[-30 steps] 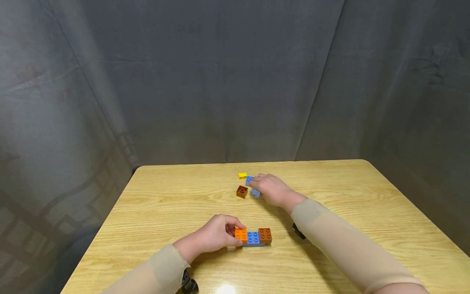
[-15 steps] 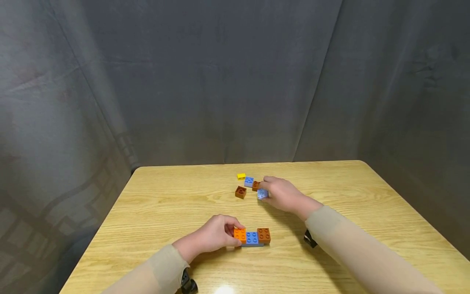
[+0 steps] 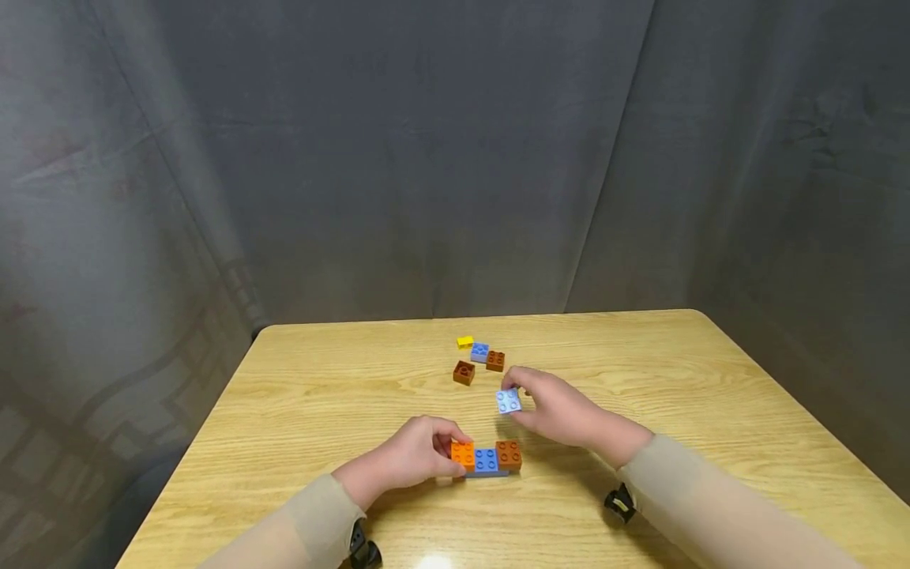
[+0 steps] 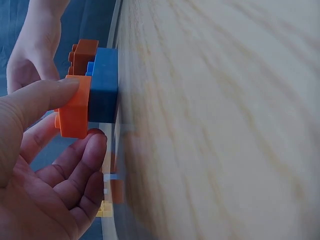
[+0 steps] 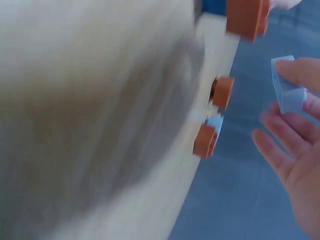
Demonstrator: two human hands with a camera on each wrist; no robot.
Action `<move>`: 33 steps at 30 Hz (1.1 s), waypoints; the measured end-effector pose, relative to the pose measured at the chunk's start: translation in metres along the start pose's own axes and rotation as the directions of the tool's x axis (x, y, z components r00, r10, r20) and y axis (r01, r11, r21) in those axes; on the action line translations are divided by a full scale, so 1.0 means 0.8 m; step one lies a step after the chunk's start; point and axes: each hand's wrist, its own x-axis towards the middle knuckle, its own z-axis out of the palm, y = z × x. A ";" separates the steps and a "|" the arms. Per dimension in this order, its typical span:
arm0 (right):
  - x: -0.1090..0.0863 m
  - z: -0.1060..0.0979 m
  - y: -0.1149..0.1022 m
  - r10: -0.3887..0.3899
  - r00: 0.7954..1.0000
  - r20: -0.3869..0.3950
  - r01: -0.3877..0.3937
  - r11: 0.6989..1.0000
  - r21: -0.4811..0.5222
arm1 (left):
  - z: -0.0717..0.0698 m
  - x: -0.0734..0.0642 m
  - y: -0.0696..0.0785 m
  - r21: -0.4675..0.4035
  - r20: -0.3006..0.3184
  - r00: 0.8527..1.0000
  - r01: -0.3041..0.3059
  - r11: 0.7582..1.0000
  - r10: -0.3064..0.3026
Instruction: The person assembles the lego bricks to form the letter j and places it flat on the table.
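My left hand (image 3: 412, 454) pinches an orange building brick (image 3: 462, 454) between thumb and fingers. That brick sits on the left end of a longer blue brick (image 4: 104, 85) lying on the table. A small blue brick (image 3: 486, 459) and a brown brick (image 3: 508, 454) are also on top of it, middle and right. Just beyond this assembly, my right hand (image 3: 562, 407) holds a light blue brick (image 3: 508, 401), studs up, pinched at its sides. In the right wrist view the light blue brick (image 5: 288, 87) is clear of the table.
Farther back on the wooden table (image 3: 341, 379) lie two brown bricks (image 3: 464, 373), a blue brick (image 3: 479, 352) with its hollow side up and a yellow brick (image 3: 465, 342). A grey curtain (image 3: 426, 158) hangs behind the far edge.
My right hand has picked up the light blue brick from the far group and drawn it nearer, uncovering a brown brick there. My left hand stays on the orange brick.
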 end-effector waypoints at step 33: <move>-0.048 0.018 -0.026 0.129 0.989 0.072 -0.144 0.952 0.269 | 0.000 0.000 -0.001 -0.009 0.000 1.000 -0.008 1.000 0.008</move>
